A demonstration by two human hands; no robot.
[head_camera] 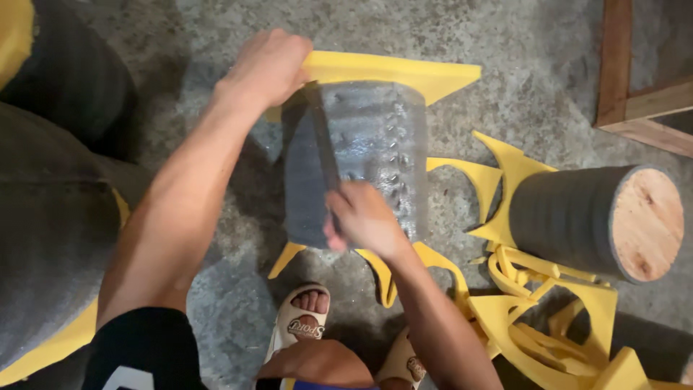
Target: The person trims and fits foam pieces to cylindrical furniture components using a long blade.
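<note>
Two sandalled feet point(307, 318) are seen nearest the camera, planted on the concrete floor point(548, 87) directly below both hands. Between the hands a grey padded sheet point(375, 155) is laid over a yellow foam board point(393, 72), whose far edge and near corners project beyond the sheet. A dark straight blade-like tool point(323, 148) is set across the sheet from one hand to the other. The left hand point(267, 68) is closed at the far end of the tool, at the top edge of the board; what exactly the fingers enclose cannot be told. The right hand point(361, 217) is clenched around the near end of the tool, at the sheet's lower edge.

To the right of the right hand a heap of yellow offcuts point(541, 310) is piled, touching a grey roll on a wooden core point(599, 217) that lies on its side. Beyond the roll a wooden frame point(635, 94) is set at the upper right. Left of the left arm a large grey padded mass point(43, 217) with a yellow edge is stacked. Bare floor is left open beyond the board's far edge and between the sheet and the left stack; the right side is crowded by the offcuts.
</note>
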